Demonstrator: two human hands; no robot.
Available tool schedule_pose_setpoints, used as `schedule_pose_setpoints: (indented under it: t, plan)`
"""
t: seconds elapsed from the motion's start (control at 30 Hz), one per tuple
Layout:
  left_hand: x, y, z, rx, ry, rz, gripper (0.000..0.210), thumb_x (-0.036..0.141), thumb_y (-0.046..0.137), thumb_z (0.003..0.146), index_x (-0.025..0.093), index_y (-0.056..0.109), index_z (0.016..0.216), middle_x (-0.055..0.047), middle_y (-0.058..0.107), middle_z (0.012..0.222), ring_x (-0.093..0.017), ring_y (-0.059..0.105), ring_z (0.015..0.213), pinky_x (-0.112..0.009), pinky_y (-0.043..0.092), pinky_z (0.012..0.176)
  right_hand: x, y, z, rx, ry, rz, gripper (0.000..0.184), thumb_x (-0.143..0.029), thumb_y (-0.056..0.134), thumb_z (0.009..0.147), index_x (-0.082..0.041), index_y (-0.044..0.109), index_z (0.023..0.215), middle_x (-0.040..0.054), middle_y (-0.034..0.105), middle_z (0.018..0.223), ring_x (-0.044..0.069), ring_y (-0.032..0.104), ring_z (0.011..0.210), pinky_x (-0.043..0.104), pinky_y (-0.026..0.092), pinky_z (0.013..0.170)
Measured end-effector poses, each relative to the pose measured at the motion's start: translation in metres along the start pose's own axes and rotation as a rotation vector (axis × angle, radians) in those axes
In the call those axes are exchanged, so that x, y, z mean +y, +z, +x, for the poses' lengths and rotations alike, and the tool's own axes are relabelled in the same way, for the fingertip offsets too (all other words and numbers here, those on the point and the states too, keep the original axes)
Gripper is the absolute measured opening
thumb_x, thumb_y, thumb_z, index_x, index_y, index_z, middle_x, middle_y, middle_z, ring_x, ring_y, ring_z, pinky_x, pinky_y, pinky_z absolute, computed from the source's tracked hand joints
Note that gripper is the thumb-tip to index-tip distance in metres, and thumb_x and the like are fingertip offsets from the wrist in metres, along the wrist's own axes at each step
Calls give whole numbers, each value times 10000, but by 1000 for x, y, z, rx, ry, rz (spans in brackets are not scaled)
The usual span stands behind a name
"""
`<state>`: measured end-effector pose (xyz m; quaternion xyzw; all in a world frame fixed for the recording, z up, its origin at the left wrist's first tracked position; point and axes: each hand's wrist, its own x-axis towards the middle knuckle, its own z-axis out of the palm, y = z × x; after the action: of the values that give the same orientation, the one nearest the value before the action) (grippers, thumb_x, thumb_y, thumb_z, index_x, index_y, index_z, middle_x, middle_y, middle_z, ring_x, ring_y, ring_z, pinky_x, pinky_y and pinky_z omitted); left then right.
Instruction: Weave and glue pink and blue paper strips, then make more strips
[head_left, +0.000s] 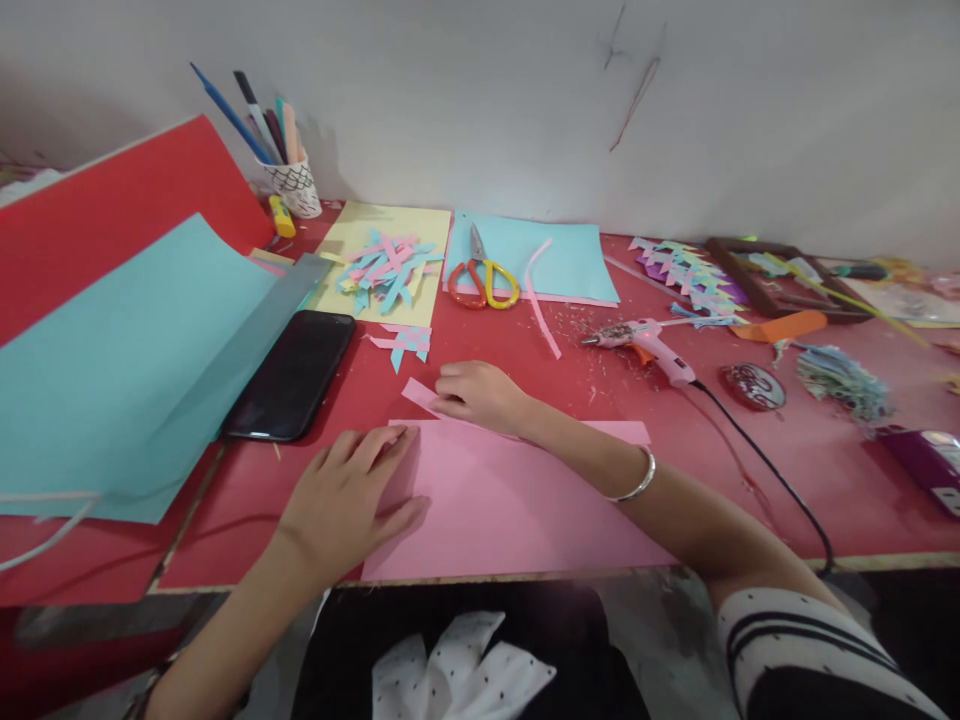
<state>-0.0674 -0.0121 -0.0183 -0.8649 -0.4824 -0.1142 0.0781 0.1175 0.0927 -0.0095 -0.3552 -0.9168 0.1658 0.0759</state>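
A sheet of pink paper (517, 510) lies at the table's near edge. My left hand (356, 495) rests on its left side, palm down with the fingers apart. My right hand (480, 395) is closed on a narrow pink paper strip (420, 393) at the sheet's far edge. The strip's left end sticks out beyond my fingers, angled away from the sheet. Along the sheet's far right edge a pink band (622, 431) shows; my forearm hides whether it joins the held strip. Just beyond my hands sits a small woven piece of pink and blue strips (405, 345).
Scissors (484, 275) lie on blue paper (555, 255). A pink glue gun (649, 345) with a black cord lies to the right. At left are a black phone (292, 375), large blue paper (135, 370) and a pen cup (296, 187). Cut strips (394, 265) are heaped behind.
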Motion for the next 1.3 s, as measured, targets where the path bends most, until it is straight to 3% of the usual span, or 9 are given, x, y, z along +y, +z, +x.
schedule_pose_setpoints:
  t: [0.2,0.4,0.63,0.9,1.1,1.2,1.3]
  plan:
    - [15,-7,3,10,-27,59,440,351,468,771,137,563,1143,-114,640,956,-249,547,791,-377,428,654,-7,-10,-16,30,-52,1,352,-420,501,803,-149,476,580,-10,411,679,89,319,588,236,230,575]
    - [29,0,4,55,-31,85,490,433,384,848,64,551,1123,-162,615,1025,-275,534,931,-389,420,760,-8,-13,-28,-12,-39,-49,284,-272,436,866,-140,534,634,17,460,723,108,377,639,249,233,593]
    - [25,0,4,28,-20,77,448,390,422,830,116,540,1164,-128,595,971,-250,530,882,-357,442,736,2,-17,-21,-110,-61,25,297,-307,471,861,-141,522,620,-17,429,676,87,376,606,239,241,609]
    - [26,-3,7,26,2,80,428,355,477,799,156,561,1169,-122,577,948,-242,513,841,-345,455,705,19,-20,-17,-56,71,-8,285,-259,456,842,-146,481,582,-23,423,665,79,357,589,250,244,646]
    - [27,-4,7,-13,-3,73,426,343,499,789,235,544,1199,-99,574,947,-240,502,845,-345,454,711,0,-33,-39,-35,79,-58,363,-504,531,755,-141,544,765,17,489,760,128,405,657,263,290,648]
    - [27,-4,7,-23,-4,73,425,348,479,801,243,535,1209,-97,575,954,-235,502,848,-338,451,713,-8,-33,-52,-38,92,-167,299,-410,568,761,-121,562,838,63,528,846,161,437,734,283,304,689]
    - [26,-3,7,-26,-1,68,425,355,463,808,247,532,1213,-101,575,972,-234,504,854,-339,448,720,-5,-28,-60,-27,89,-200,205,-282,467,850,-120,581,801,73,542,835,153,439,723,280,299,686]
